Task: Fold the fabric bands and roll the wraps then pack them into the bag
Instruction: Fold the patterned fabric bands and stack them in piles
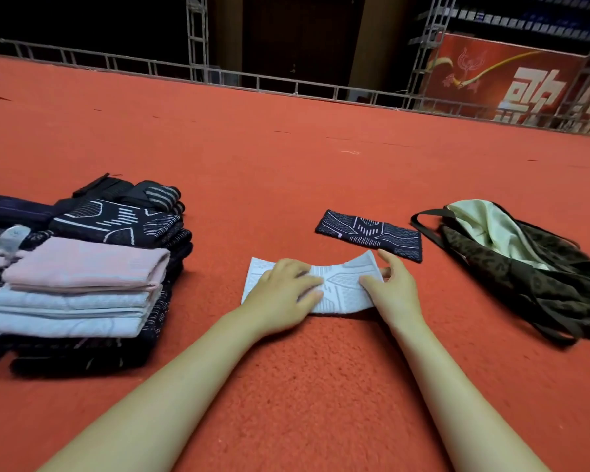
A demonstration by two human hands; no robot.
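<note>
Left hand (284, 291) flat, fingers straight, pressing white band (341, 287); right hand (390, 284) pinches its right end. Dark band (368, 233) just behind it, bag (525, 267) right.

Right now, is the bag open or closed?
Open: the bag lies on the carpet with its mouth gaping, pale lining showing.

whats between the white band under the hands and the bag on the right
In the head view, one folded dark patterned band lies on the red carpet between the white band and the bag.
</note>
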